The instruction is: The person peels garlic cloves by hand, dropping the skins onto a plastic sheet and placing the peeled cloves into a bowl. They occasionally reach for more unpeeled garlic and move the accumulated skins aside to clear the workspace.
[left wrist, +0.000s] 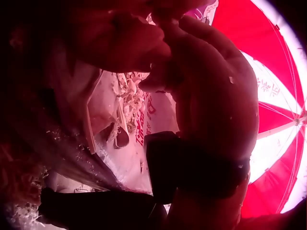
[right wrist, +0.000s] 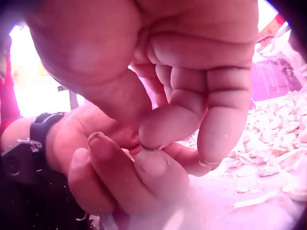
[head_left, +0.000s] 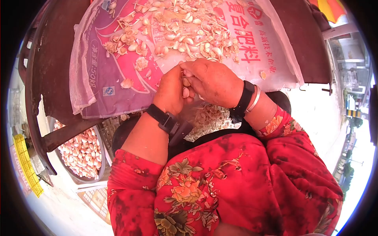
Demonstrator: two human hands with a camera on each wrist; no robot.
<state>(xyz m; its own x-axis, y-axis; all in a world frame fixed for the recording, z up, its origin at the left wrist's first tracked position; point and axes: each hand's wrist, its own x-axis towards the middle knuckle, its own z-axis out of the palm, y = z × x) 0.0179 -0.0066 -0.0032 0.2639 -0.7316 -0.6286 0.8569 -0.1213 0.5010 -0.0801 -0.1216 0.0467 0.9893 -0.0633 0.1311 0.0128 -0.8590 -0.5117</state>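
In the head view both hands meet over the near edge of a printed woven sack [head_left: 271,47]. My left hand [head_left: 170,88] is turned palm inward, its fingers curled up. Against it lies my right hand [head_left: 216,80], with bent thumb and fingers. Between them shows a small tan garlic clove [head_left: 186,82], mostly hidden by the fingers. The right wrist view has the right fingertips [right wrist: 168,129] pressed close to the curled left fingers [right wrist: 120,172]. Loose garlic cloves [head_left: 189,41] and papery skins lie spread over the sack just beyond the hands.
A round basin [head_left: 103,157] full of garlic cloves stands low at the left. Below the hands is a heap of shredded pale skins [head_left: 210,122]. The dark table frame [head_left: 39,98] borders the sack. A red and white umbrella [left wrist: 273,115] spreads overhead.
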